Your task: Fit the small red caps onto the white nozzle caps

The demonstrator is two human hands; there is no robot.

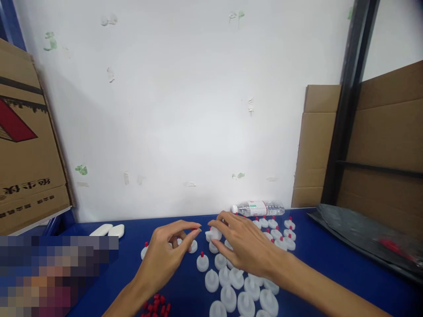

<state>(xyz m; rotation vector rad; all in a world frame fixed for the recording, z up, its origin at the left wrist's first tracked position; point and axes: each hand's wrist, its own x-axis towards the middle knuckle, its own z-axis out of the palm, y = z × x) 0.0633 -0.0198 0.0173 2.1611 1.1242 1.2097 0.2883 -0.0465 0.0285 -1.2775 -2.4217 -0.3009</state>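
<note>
My right hand point(246, 244) is curled over the blue table point(330, 259) with its fingers pinched on a white plastic cap point(214, 233). My left hand point(168, 251) is held close beside it, thumb and forefinger pinched on a small red tip point(194, 230) pointed at that cap. Several white caps point(231, 286) stand in rows below and between my hands, some with red tips. A further group of red-tipped white caps point(280, 233) lies beyond my right hand. A small pile of loose red tips point(157, 306) lies by my left wrist.
A clear water bottle point(259, 208) lies on its side at the wall. Two white oblong pieces point(109, 230) sit at the back left. A cardboard box point(26, 141) stands left, flat cardboard point(380, 141) right, and a black plastic sheet point(363, 233) covers the right table edge.
</note>
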